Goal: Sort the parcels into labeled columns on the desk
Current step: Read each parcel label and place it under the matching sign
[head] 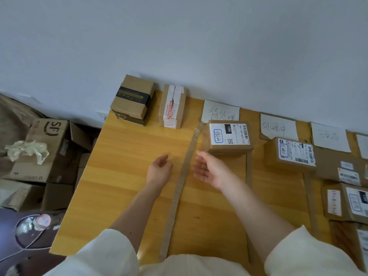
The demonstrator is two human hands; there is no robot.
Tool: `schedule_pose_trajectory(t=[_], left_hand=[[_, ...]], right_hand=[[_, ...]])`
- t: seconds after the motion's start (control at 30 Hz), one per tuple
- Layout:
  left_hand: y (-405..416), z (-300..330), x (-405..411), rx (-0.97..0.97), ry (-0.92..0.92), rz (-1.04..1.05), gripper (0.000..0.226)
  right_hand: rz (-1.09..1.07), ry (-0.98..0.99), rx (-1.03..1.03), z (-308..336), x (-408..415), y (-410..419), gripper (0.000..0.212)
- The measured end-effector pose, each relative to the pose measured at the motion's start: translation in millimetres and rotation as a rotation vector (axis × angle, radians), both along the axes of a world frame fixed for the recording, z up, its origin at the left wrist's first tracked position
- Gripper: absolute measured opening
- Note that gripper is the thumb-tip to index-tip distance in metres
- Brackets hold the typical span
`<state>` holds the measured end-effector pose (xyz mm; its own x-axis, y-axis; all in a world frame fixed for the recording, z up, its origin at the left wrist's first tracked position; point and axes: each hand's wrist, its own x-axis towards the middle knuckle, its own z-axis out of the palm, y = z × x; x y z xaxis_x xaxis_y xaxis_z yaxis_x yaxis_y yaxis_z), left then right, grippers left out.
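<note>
Both forearms reach over the desk [123, 176], palms turned inward; the left hand [159, 170] and right hand [209, 170] hang with relaxed fingers, holding nothing, either side of a tape strip [180, 182]. A labelled parcel [229, 137] lies just beyond the right fingertips

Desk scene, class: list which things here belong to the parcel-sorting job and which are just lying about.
Part of the job:
- black-banded box
- red-taped box
- 15H parcel
- column signs
- tape dividers
- both hands, left and right, empty

Lying about:
- SF carton on the floor
- crumpled plastic on it
</note>
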<state>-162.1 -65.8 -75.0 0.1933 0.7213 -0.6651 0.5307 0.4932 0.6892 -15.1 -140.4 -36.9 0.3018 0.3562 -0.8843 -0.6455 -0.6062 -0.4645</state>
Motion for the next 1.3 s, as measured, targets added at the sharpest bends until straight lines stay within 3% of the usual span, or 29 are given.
schedule_pose_trajectory(t=[0.13,0.27,0.33,0.5,0.63,0.93,1.1,1.3], left_hand=[[23.6,-7.6,-16.8,0.197,0.172,-0.051,0.045],[44.6,-12.7,-31.7,0.374,0.384,-0.169,0.052],[51.3,-16.8,-38.4,0.365,0.429,-0.229,0.056],[51.7,-22.7,-50.1,0.312,0.487,-0.407,0.064],[53.1,-22.6,-53.2,0.305,0.485,-0.437,0.067],[55.3,-19.1,-55.9,0.252,0.438,-0.434,0.064],[56.5,-8.4,-54.1,0.173,0.363,-0.341,0.056],[40.2,26.6,-47.4,0.167,0.031,-0.010,0.042]], right_hand=[[0.163,-0.270,0.061,15.0,-6.1,48.6,0.020],[0.341,-0.706,0.099,23.1,-7.8,102.8,0.058],[0.430,-0.855,0.112,24.0,-8.6,125.5,0.066],[0.635,-0.987,-0.068,9.8,-16.9,162.9,0.088],[0.599,-1.068,-0.138,-4.6,-22.9,170.8,0.089],[0.323,-0.967,0.094,0.1,-20.4,139.8,0.069],[0.240,-0.740,0.227,12.2,-13.0,106.9,0.062],[0.284,-0.573,0.270,34.8,-19.8,61.3,0.102]])
